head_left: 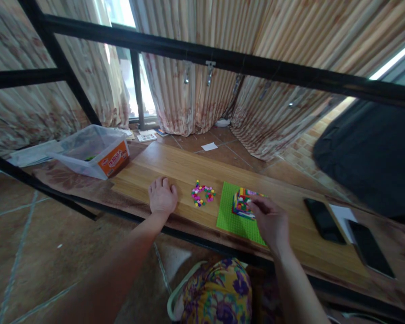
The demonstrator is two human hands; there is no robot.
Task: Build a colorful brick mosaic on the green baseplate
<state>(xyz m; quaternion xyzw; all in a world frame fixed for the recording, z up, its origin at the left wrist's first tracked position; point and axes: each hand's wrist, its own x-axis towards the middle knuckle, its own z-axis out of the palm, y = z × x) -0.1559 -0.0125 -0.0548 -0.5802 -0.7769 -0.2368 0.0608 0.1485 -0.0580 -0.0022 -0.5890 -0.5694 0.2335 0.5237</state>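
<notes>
My left hand (162,196) lies palm down on the wooden board (162,159), its fingers spread a little, with nothing in it. To its right is a loose scatter of small coloured toy bricks (198,196). A green baseplate (227,211) carries a low, many-coloured brick structure (242,205). Over the right side of that structure is my right hand (272,220), thumb and forefinger pinched together at its top. Whatever sits between those fingertips is too small to make out. The hand hides part of the structure and the plate.
A clear plastic box (81,157) with an orange label stands at the board's left end. Two dark phones (324,220) and a white paper (342,218) lie to the right. A black metal rail (222,58) crosses above the board, in front of curtains (202,27).
</notes>
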